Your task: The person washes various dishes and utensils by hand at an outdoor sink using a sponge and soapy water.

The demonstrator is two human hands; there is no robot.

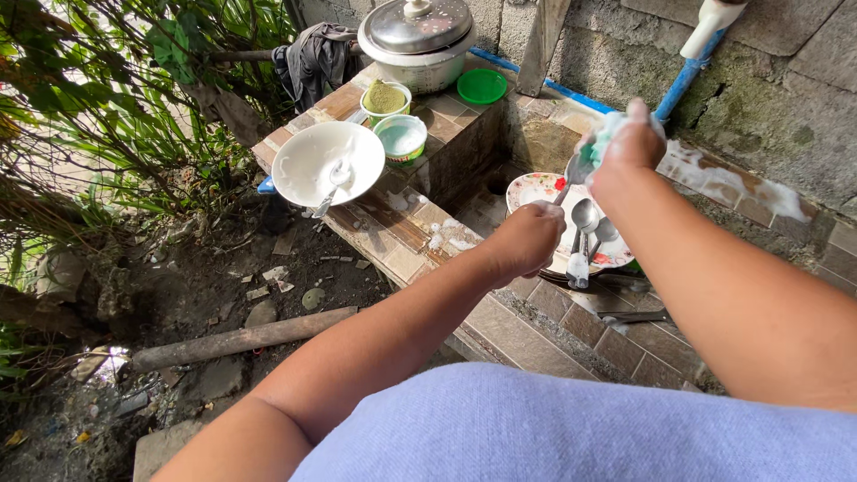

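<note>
An outdoor washing spot beside a rough grey block wall [786,98], with a low tiled counter [420,223] of brown and tan tiles, wet and flecked with soap foam. Green plants [107,107] crowd the left side above bare, littered earth, where a weathered length of wood [241,339] lies on the ground.

The view looks down over a person's two bare arms and a pale blue garment. The left hand [528,239] is curled closed, its fingers pinching the handle of a metal spoon [576,171] that angles up toward the right hand. The right hand [629,143] is closed around a soapy pale green sponge [605,134], pressed against the bowl end of that spoon; foam covers the hand's fingers.

Just below the hands, down in the tiled washing area, sits a floral plate [536,189] holding two more spoons [585,219] lying side by side with suds on their handles.

On the counter to the left rests a white bowl [312,156], soapy inside, with a spoon leaning in it. Behind it stand a small cup of green paste [385,96] and a round green-rimmed tub [401,138]. Further back sit a lidded metal pot [418,36], a green lid [482,86] and a dark cloth [312,58]. A blue pipe [678,85] runs down the wall at upper right.
</note>
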